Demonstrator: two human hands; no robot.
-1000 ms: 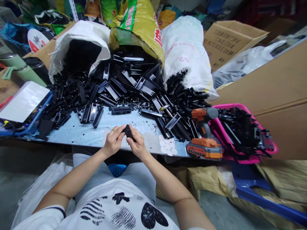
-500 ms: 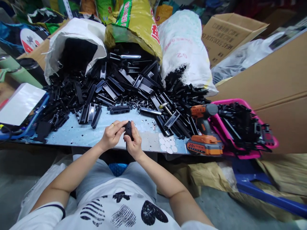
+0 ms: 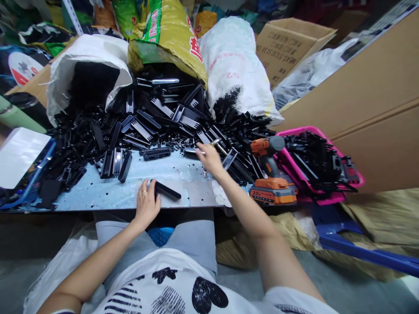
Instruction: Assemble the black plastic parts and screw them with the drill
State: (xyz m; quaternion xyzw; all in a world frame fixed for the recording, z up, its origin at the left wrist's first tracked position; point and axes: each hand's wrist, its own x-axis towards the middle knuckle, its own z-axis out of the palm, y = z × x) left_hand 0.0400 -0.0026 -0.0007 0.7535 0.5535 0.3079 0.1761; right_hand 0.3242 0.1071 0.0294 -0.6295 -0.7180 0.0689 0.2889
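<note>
At the table's front edge, my left hand (image 3: 148,201) grips the left end of a long black plastic piece (image 3: 168,190), which lies on the blue table surface. My right hand (image 3: 209,158) reaches over the right part of the table, its fingers smeared by motion. A dark bar-shaped piece (image 3: 191,151) lies beneath its fingertips, and a metal tool like a small hammer (image 3: 215,142) is just behind it. Whether that hand touches either one cannot be made out. Another black piece (image 3: 157,153) rests farther back, between the hands.
Loose black parts (image 3: 140,126) heap across the back, spilling from a white sack (image 3: 88,48), a yellow sack (image 3: 176,35) and another white sack (image 3: 229,52). An orange drill (image 3: 273,189) stands on the right beside a pink basket (image 3: 358,176) of black parts. White round discs (image 3: 221,194) lie nearby.
My hands have parted. The black piece, held up in both before, is now down on the table under my left hand. My right hand has moved forward and right towards the pile.
</note>
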